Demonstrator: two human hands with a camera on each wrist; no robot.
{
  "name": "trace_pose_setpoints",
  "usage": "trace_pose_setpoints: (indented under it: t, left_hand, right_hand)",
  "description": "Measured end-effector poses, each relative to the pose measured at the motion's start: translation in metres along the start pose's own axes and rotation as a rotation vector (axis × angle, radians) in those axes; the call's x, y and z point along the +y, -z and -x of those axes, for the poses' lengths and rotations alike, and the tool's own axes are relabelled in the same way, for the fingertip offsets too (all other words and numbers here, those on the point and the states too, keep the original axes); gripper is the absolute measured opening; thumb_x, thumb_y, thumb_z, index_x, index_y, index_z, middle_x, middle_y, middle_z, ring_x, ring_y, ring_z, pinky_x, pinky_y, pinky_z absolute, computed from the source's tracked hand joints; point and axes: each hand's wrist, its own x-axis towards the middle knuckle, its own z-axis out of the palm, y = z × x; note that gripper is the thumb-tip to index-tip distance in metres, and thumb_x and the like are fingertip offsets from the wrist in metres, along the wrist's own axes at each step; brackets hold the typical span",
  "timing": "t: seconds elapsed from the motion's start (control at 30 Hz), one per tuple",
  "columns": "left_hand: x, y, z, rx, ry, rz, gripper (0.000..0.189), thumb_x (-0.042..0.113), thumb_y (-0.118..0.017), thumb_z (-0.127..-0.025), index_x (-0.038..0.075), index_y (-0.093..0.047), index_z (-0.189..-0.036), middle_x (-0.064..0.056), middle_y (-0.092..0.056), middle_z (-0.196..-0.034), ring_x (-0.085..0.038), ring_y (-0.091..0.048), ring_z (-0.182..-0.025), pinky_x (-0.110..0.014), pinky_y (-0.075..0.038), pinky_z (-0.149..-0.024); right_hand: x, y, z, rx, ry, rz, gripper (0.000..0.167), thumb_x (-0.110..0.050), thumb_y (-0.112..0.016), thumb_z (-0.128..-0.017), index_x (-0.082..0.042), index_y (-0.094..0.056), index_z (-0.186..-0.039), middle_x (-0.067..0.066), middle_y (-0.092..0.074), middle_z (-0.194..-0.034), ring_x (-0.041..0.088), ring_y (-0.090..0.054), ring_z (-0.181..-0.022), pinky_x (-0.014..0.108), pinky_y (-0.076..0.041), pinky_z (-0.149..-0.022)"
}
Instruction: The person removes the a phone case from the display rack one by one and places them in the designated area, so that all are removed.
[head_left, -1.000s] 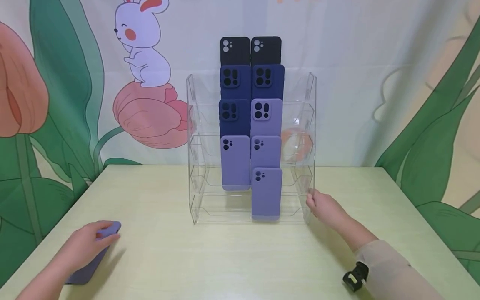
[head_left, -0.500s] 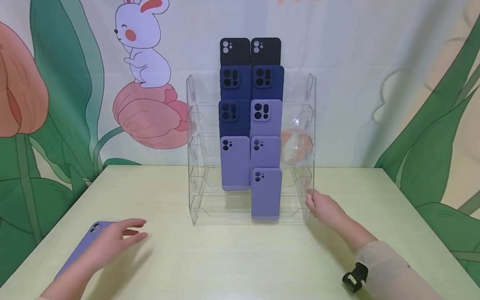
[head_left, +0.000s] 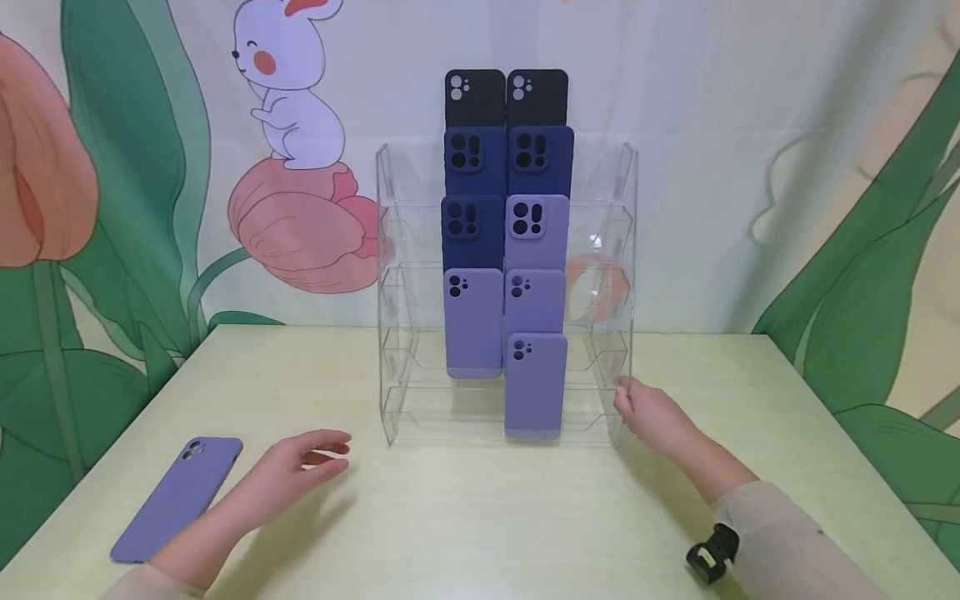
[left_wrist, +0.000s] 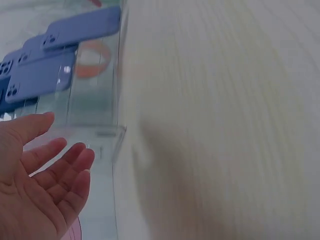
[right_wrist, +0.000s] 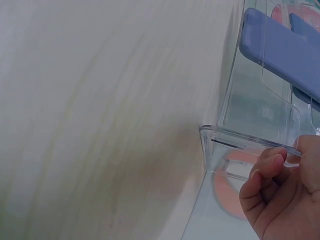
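My left hand (head_left: 281, 477) hovers over the table left of a clear acrylic display rack (head_left: 384, 333), its fingers loosely bent with nothing between them. In the left wrist view the same hand (left_wrist: 42, 180) shows its palm near the rack's lower corner. A lavender phone case (head_left: 176, 500) lies flat on the table behind my left wrist. My right hand (head_left: 651, 417) pinches the lower right side panel of the rack, as the right wrist view also shows, thumb and fingers on the clear edge (right_wrist: 250, 139). In the rack's lowest tier leans another lavender phone case (head_left: 536, 387).
Higher tiers of the rack hold several more phone cases in two columns: black (head_left: 475, 98) at the top, dark blue (head_left: 474, 229) below, then lavender (head_left: 474, 325). A printed curtain (head_left: 697, 167) hangs behind the table (head_left: 480, 525). A black strap device (head_left: 712, 554) sits on my right wrist.
My left hand has let go of the lavender phone case, leaving it on the table, and has moved right toward the rack. My right hand stays on the rack's side.
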Motion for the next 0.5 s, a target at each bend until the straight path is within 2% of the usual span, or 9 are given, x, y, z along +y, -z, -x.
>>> trace_pose_setpoints:
  t: [0.23, 0.5]
  left_hand:
    - [0.021, -0.025, -0.024, -0.075, -0.088, 0.096, 0.039, 0.02, -0.062, -0.091, -0.001, -0.056, -0.123, -0.018, -0.06, -0.117, -0.027, -0.062, -0.1, -0.029, -0.05, -0.081]
    - [0.031, -0.044, -0.035, -0.106, -0.109, 0.157, 0.037, 0.018, -0.063, -0.09, 0.0, -0.057, -0.122, -0.018, -0.059, -0.118, -0.025, -0.062, -0.1, -0.027, -0.049, -0.083]
  right_hand:
    - [0.001, 0.003, 0.0, -0.001, -0.009, -0.012, 0.049, -0.015, -0.025, -0.097, 0.017, -0.033, -0.133, 0.0, -0.039, -0.051, 0.012, -0.031, -0.044, 0.027, -0.033, -0.044]
    - [-0.001, 0.001, -0.001, -0.007, -0.01, -0.024, 0.048, -0.015, -0.025, -0.097, 0.017, -0.033, -0.133, 0.0, -0.04, -0.051, 0.012, -0.032, -0.044, 0.027, -0.032, -0.043]
